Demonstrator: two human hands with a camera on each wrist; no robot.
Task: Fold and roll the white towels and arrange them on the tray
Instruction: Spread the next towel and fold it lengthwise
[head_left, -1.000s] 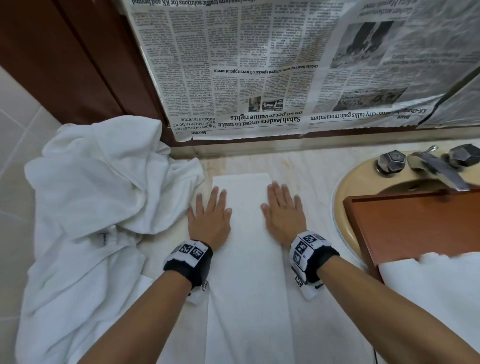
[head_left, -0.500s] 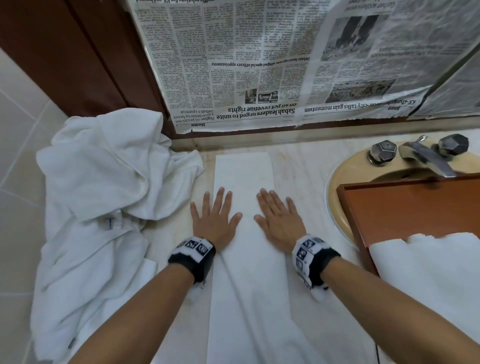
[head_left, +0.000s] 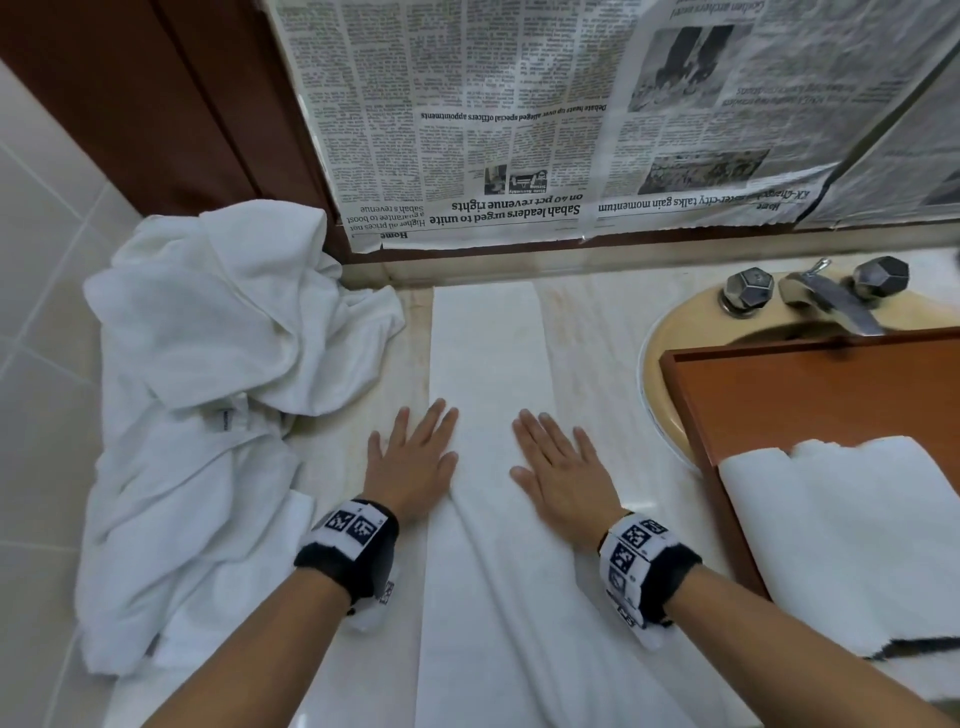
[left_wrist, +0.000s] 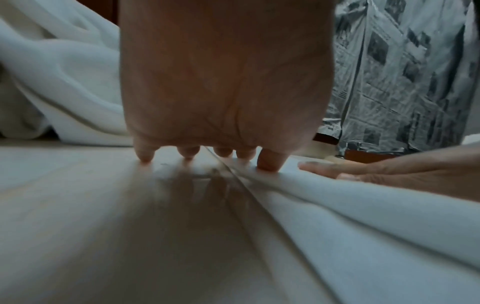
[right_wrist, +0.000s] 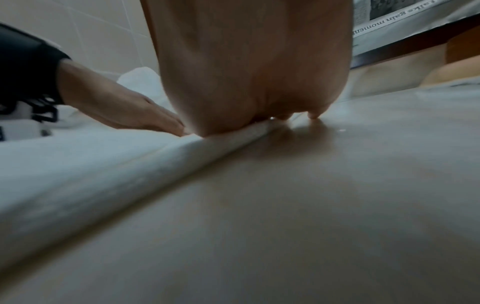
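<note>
A long white towel, folded into a narrow strip, lies lengthwise on the marble counter. My left hand presses flat on its left edge, fingers straight, partly on the counter. My right hand lies flat on its right edge in the same way. Wrinkles bunch in the towel between and behind my wrists. In the left wrist view my left fingertips touch the towel. In the right wrist view my right palm sits on the towel's edge. A brown wooden tray at the right holds rolled white towels.
A heap of crumpled white towels fills the counter's left side by the tiled wall. A beige sink with a metal tap lies under the tray's far end. Newspaper covers the wall behind.
Both hands have slid back toward me along the towel, smoothing it; more flat towel now shows beyond the fingertips and wrinkles have gathered near my wrists.
</note>
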